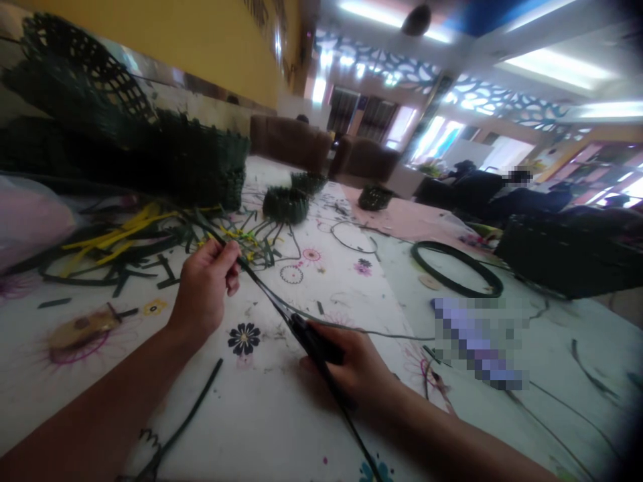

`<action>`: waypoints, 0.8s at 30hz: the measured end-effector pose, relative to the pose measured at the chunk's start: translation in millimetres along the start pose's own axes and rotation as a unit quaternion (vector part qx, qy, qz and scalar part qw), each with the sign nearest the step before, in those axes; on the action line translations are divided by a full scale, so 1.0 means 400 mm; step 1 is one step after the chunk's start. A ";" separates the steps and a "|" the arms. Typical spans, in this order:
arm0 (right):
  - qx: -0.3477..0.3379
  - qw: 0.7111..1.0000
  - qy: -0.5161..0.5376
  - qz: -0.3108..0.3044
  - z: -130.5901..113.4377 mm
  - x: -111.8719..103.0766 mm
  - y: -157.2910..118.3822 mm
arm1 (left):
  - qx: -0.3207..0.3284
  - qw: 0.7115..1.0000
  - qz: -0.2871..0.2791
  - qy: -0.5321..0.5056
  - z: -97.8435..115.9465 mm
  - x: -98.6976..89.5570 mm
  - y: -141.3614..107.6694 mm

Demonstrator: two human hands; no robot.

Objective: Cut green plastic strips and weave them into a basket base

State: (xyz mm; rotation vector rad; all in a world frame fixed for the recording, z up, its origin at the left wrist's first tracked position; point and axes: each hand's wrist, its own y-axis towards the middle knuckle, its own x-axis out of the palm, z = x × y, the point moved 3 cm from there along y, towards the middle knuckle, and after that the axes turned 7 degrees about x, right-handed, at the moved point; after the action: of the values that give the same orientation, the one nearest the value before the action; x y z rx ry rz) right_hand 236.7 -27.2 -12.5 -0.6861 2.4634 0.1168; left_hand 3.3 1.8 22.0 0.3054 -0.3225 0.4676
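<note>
From my remote seat, I'm watching the left hand (205, 289) closing its fingers around a dark green plastic strip (261, 288), which is running diagonally from that grip toward the right hand (356, 365). The right hand is gripping what look like black-handled scissors (314, 341), closed around the handles, and I can't make out the blades clearly. A thin grey wire (356, 331) is stretching away to the right of that hand.

Both hands are resting just above a white floral table cover (246, 375). Beyond the left hand, loose yellow strips (115, 234) and green offcuts (165, 271) are lying scattered. Farther ahead of it, a large woven dark green basket (165, 157) is sitting at the table's far left, and two small woven rings (285, 204) are standing just past the fingertips. To the right of the right hand, a coil of green strip (455, 268) is lying on the table, beside a pixelated object (477, 341) I can't identify. Well beyond the hands, a person (482, 191) in dark clothing is sitting near brown sofas (291, 140).
</note>
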 end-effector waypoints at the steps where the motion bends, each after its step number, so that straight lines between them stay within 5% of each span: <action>1: -0.004 1.000 0.005 0.001 0.002 0.001 0.000 | -0.001 1.000 0.001 -0.001 0.000 0.001 -0.001; 13: 0.003 0.999 0.048 -0.013 -0.013 -0.002 -0.004 | -0.023 0.999 -0.022 -0.011 -0.013 0.018 -0.033; 24: -0.010 0.999 -0.035 0.027 -0.005 -0.003 -0.006 | 0.021 0.999 -0.005 0.035 -0.011 -0.002 -0.006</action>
State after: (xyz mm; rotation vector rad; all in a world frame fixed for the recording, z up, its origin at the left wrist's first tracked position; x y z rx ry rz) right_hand 237.6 -29.0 -10.1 -0.6151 2.4167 0.1841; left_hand 4.7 1.0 17.2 0.3305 -0.2437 0.4747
